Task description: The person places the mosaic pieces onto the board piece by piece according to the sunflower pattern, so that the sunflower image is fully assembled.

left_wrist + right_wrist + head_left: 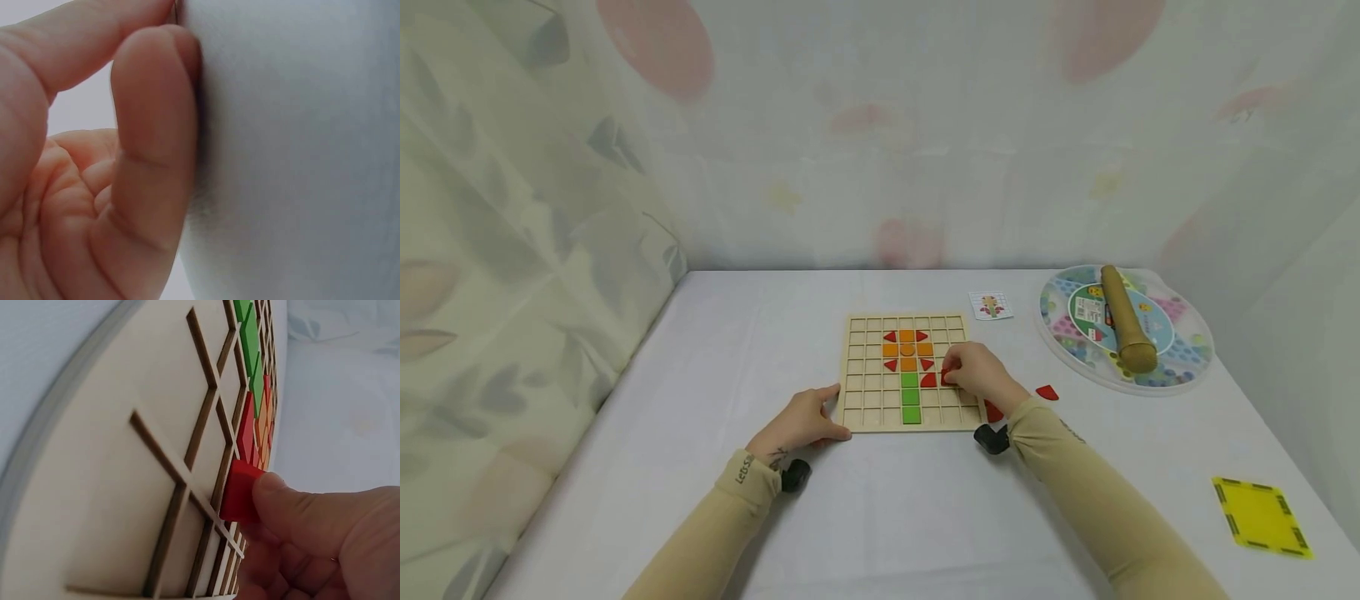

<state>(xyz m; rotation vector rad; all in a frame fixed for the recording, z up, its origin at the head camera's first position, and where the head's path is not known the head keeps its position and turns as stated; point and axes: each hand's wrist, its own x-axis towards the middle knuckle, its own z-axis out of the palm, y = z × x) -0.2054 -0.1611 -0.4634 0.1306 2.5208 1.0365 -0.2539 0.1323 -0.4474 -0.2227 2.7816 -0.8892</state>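
Note:
A light wooden grid board (872,406) lies on the white table. Orange tiles (907,365), red triangles and a column of green tiles (911,397) fill part of its squares. My right hand (981,371) pinches a red tile (236,490) between thumb and fingers, low over the board's right half. Just left of it, a red quarter-round tile (928,381) sits beside the green column. My left hand (801,419) rests at the board's front left corner, index finger and thumb spread along its edge.
Loose red tiles lie right of the board, one (1047,392) apart and one (993,412) under the right wrist. A small pattern card (991,306) is behind them. A brown mallet-like stick (1122,321) lies on a round colourful package (1183,333). A yellow square frame (1262,516) lies front right.

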